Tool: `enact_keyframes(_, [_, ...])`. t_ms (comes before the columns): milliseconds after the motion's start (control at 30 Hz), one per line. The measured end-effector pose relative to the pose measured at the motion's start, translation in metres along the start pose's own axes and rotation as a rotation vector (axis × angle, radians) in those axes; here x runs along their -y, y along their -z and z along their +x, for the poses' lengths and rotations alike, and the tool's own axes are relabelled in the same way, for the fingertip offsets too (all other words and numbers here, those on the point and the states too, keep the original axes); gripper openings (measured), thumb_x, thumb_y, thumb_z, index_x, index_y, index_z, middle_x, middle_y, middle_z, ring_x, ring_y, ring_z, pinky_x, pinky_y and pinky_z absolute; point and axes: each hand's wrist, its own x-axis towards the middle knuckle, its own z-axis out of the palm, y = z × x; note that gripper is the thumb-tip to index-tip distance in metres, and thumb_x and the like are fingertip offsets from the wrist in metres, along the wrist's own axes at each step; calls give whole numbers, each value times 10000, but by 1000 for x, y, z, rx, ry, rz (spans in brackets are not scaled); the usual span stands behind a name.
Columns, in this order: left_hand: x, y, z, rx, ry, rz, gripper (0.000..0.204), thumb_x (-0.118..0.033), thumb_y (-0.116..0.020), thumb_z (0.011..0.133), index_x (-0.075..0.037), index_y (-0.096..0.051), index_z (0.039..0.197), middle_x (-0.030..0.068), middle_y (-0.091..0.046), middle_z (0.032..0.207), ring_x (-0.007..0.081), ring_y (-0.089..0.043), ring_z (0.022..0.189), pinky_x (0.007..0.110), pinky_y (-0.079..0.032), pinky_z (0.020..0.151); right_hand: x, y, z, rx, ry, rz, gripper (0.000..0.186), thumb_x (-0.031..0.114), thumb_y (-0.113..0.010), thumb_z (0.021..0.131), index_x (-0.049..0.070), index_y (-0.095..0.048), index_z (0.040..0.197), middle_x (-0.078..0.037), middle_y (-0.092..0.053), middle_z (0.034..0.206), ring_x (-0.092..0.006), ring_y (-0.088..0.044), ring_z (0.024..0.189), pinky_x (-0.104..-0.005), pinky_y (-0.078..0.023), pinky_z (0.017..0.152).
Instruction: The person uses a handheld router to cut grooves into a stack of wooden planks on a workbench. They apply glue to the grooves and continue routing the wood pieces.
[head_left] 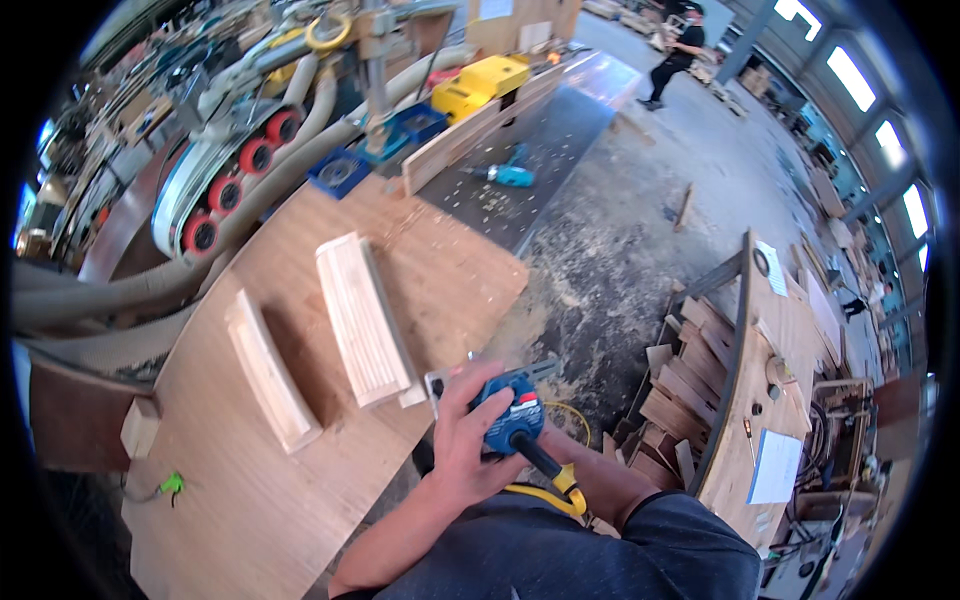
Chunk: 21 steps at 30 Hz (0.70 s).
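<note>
I hold a blue corded power tool point(505, 412) with a flat metal base in front of my body, just off the right edge of the plywood table. My left hand point(462, 430) is closed around its near left side, thumb and fingers on the housing. On its other side is my right hand point(560, 450), mostly hidden behind the tool and its fingers out of sight; it appears to grip the body. From the black end of the tool runs a yellow cord point(566, 482). Left of my hands, a wide curved wooden piece point(362, 320) and a narrower one point(270, 370) lie on the table.
A teal drill point(510, 174) lies on a dark metal bed behind a wooden fence point(480, 130). A machine with red rollers point(240, 175) and thick hoses stands at the left. Stacked boards point(690, 380) lie under the right-hand workbench point(765, 370). Another person point(683, 50) is far back.
</note>
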Motion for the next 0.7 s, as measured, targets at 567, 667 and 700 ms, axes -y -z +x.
enact_keyframes(567, [-108, -86, 28, 8, -252, 109, 361, -135, -672, 846, -12, -632, 1182, 205, -597, 1247, 354, -639, 1115, 486, -514, 963, 15, 2, -27, -14, 138, -28, 805, 139, -939, 687, 44, -537, 1378, -107, -647, 1315, -231, -624, 1202, -408, -448, 1126])
enact_keyframes(667, [-108, -92, 20, -10, -222, 117, 352, -126, -669, 838, -6, -627, 1166, 208, -591, 1238, 360, -634, 1112, 483, -513, 956, 14, 1, -30, -11, 149, -26, 804, 137, -938, 689, 44, -534, 1377, -108, -647, 1316, -231, -624, 1202, -408, -449, 1125])
enact_keyframes(700, [-108, -93, 18, -13, -210, 117, 353, -123, -669, 835, -7, -627, 1166, 209, -590, 1239, 361, -634, 1111, 481, -513, 956, 14, 0, -31, -13, 152, -26, 803, 136, -938, 689, 44, -534, 1377, -108, -647, 1316, -231, -624, 1203, -408, -450, 1124])
